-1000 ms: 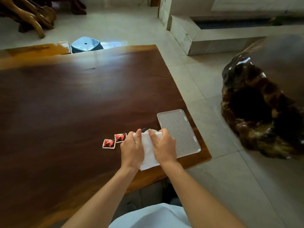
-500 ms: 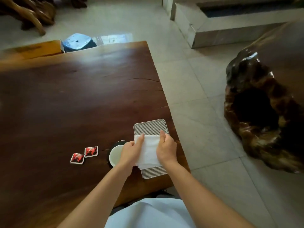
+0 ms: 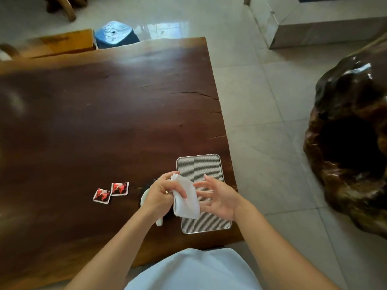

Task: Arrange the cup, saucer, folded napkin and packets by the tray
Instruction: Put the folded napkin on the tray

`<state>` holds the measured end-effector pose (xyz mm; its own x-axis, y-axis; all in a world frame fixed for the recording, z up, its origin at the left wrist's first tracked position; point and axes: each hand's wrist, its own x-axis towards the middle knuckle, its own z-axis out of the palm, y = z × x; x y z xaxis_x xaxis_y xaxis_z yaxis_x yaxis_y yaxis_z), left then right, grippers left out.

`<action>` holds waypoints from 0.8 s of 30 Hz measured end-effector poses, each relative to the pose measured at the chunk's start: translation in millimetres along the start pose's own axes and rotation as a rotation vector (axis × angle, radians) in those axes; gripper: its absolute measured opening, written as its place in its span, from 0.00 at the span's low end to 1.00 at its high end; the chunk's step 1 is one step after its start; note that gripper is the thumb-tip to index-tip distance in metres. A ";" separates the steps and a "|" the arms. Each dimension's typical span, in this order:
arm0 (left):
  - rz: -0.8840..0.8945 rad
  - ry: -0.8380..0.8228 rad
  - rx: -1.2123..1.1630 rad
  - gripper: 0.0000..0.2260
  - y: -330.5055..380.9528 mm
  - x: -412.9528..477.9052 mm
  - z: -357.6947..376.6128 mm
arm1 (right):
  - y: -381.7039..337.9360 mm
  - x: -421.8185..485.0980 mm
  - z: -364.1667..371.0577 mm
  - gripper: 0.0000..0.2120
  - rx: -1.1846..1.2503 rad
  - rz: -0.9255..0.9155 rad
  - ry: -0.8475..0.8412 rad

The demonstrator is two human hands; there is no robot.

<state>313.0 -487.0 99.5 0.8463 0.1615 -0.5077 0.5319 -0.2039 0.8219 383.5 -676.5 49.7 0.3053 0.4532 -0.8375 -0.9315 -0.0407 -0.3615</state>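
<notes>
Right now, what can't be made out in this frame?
- Cup and saucer, head view: mostly hidden under the left hand.
- Packets: print too small to read.
- Tray: near part covered by napkin and right hand.

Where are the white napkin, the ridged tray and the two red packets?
napkin (image 3: 187, 197): head view, middle of the folded cloth.
tray (image 3: 199, 166): head view, bare ridged far end.
packets (image 3: 119, 188): head view, face of the right-hand one.
</notes>
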 end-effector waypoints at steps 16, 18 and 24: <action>-0.551 -0.016 -0.544 0.14 -26.6 78.3 22.5 | -28.3 40.0 -24.8 0.11 -0.191 -0.067 0.183; -0.480 0.078 -0.368 0.14 -34.4 88.1 34.7 | -29.7 49.4 -24.5 0.07 -0.243 -0.077 0.252; -0.333 0.281 -0.091 0.10 -45.5 126.3 49.1 | -41.2 82.9 -33.6 0.05 -0.478 -0.096 0.398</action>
<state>397.1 -504.7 -14.7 0.5817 0.4626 -0.6691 0.7589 -0.0127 0.6511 453.8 -667.1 -18.7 0.5189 0.1124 -0.8474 -0.7328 -0.4520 -0.5087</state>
